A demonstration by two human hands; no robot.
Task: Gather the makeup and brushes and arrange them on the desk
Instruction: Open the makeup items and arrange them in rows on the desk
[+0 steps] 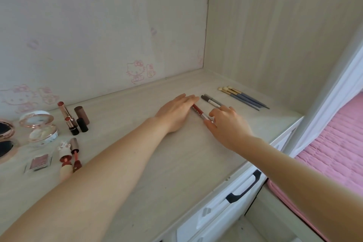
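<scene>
Finding: red pencil [198, 113] lies flat on the desk [157, 163] between my two hands. Its long axis runs from roughly 10 o'clock at the far end to 4 o'clock at the silver cap.

My left hand [176, 112] lies flat on the pencil's 9 o'clock side, fingers straight and together, covering the far end. I cannot confirm whether those fingertips press the barrel or only rest beside it, as the hand hides the contact.

My right hand [228, 125] sits at the 4 o'clock end, thumb and forefinger curled and pinching the silver cap. It is the hand in control of the pencil; the left serves as a stop.

Grey pencils [211, 101] lie just beside at 1 o'clock, near parallel and apart from the red one. Brushes [243, 97] lie further out at 2 o'clock on a similar heading.

Assessment: the coming move is likely a small swing of the cap end to square the red pencil with the grey pair. The risk is nudging them.
</scene>
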